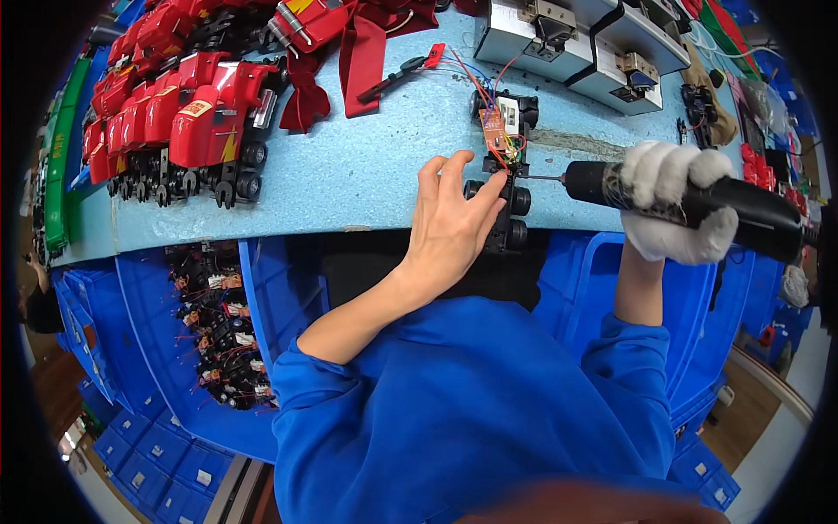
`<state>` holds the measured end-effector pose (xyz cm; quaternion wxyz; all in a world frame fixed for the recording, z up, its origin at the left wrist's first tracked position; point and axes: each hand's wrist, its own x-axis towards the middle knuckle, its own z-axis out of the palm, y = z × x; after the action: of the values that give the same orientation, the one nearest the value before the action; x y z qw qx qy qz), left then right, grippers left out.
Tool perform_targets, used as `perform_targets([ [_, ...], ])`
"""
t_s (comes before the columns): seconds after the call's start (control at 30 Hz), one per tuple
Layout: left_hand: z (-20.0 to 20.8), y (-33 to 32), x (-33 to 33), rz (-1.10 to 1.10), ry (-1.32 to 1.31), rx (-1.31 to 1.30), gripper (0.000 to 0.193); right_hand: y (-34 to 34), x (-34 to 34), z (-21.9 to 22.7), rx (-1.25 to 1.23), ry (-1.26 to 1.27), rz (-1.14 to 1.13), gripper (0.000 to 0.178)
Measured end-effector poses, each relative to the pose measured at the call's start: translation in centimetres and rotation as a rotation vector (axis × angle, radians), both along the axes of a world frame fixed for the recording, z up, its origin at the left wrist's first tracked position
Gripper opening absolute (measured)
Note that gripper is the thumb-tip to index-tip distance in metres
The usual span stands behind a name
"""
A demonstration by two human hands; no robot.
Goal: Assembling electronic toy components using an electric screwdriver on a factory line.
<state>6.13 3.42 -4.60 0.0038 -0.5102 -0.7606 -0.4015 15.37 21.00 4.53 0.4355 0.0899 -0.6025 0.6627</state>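
A black toy truck chassis (515, 201) with black wheels lies across the front edge of the table. On it sit a small brown circuit board (495, 131), a white block and thin coloured wires. My bare left hand (452, 214) grips the chassis from its left side, fingers bent and the thumb pressed to its middle. Closed in a white glove, my right hand (676, 196) holds a black electric screwdriver (751, 205) level. Its thin bit points left and reaches the side of the chassis near my left fingertips.
Red toy truck bodies (205, 122) stand in rows at the left. Red ribbon (362, 65) and a black strip (393, 80) lie beyond my left hand. Metal fixtures (585, 52) stand at the back. A blue bin (157, 349) below the table holds several wired chassis.
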Motion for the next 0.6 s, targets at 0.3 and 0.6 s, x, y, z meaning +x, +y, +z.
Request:
perform_targets([
  [0.3, -0.6, 0.0, 0.3, 0.062, 0.099, -0.029, 0.032, 0.1, -2.4, -0.5, -0.056, -0.129, 0.134, 0.027],
  [0.6, -1.3, -0.2, 0.5, 0.038, -0.002, 0.027, 0.034, -2.4, -4.8, 1.1, 0.119, -0.337, 0.052, 0.009],
])
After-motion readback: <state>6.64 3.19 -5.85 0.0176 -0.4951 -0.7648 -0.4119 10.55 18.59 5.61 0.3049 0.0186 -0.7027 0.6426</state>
